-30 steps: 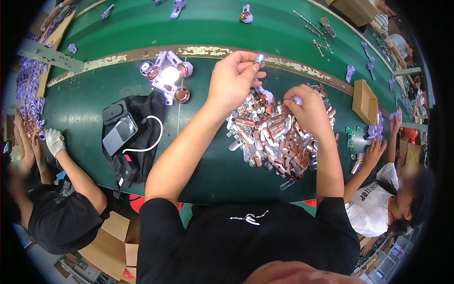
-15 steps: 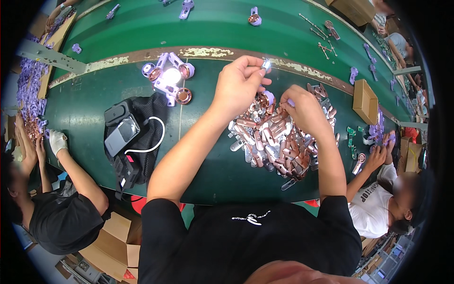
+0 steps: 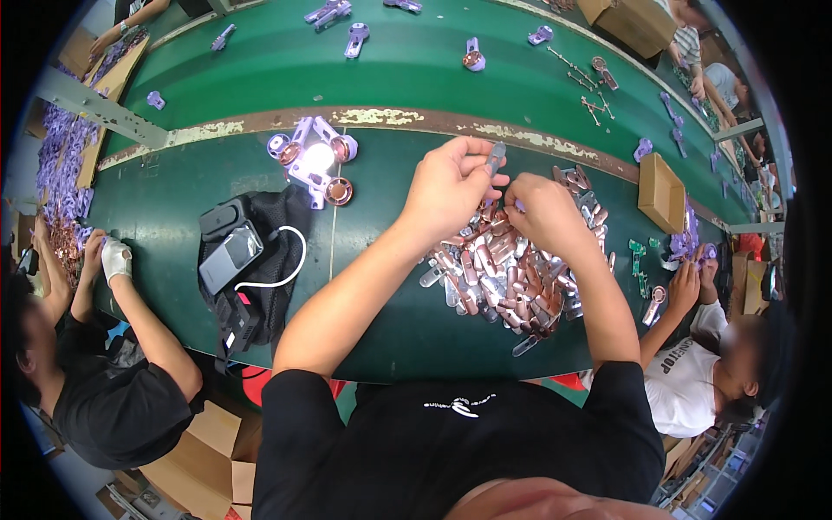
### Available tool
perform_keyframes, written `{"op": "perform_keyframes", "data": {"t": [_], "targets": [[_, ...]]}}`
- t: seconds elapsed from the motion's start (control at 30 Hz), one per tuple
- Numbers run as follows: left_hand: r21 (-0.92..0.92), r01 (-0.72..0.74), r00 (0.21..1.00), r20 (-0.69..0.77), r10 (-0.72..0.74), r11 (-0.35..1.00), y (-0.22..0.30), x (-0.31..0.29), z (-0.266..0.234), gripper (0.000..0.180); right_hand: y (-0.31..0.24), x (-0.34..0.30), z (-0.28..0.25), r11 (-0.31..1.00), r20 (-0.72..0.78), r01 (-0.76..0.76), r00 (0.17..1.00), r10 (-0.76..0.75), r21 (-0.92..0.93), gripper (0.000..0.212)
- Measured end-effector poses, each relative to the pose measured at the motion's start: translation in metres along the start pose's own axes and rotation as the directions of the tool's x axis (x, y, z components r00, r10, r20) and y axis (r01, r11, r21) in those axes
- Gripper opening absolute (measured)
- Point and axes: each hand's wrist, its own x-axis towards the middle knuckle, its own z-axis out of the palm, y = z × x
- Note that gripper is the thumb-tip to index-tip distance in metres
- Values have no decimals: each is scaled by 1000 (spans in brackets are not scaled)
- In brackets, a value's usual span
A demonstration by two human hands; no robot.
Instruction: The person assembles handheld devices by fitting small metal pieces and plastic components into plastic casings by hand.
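My left hand (image 3: 446, 186) is closed, pinching a small elongated grey see-through plastic cover (image 3: 496, 157) between thumb and fingers, tilted upward. Close beside it, my right hand (image 3: 548, 212) has its fingers curled around a purple plastic part (image 3: 520, 205), mostly hidden by the fingers. Both hands are over the far side of a heap of oblong copper-coloured covers (image 3: 485, 253), mixed with clear and silvery ones. A single clear cover (image 3: 525, 346) lies at the heap's near edge.
Purple handheld fans (image 3: 325, 165), one glaringly lit, lie left of my hands. A black bag (image 3: 276, 251) carries a grey device (image 3: 230, 260) with a white cable. Beyond a worn ledge, a green belt (image 3: 286, 61) bears purple parts. An open cardboard box (image 3: 661, 192) stands right; co-workers sit either side.
My left hand has turned the cover, which now shows its grey length instead of a bright glint. The right hand has shifted slightly left, closer to the left. Purple parts on the belt have moved.
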Motion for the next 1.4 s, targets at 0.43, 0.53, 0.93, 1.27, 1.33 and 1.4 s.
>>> {"op": "perform_keyframes", "data": {"t": [0.43,0.53,0.93,1.27,1.33,1.4], "targets": [[-99,78,996,-45,-82,992,-1,-10,14,29,-26,9,-21,954,-536,232,839,-97,191,24],[-167,99,995,6,-99,981,-2,-10,18,31,-29,16,-22,949,-575,315,777,-256,4,23],[-237,23,998,-51,-36,971,-6,-9,13,27,-41,10,-5,960,-496,257,823,-278,-112,37],[-185,81,996,-6,-84,979,-2,-13,18,27,-35,7,-5,964,-496,265,832,-248,-36,35],[-220,63,998,6,-63,974,-5,-12,19,26,-37,4,-10,965,-484,262,844,-231,-4,33],[-231,110,994,5,-112,967,2,-13,17,25,-36,1,-16,967,-469,254,857,-211,30,31]]}}
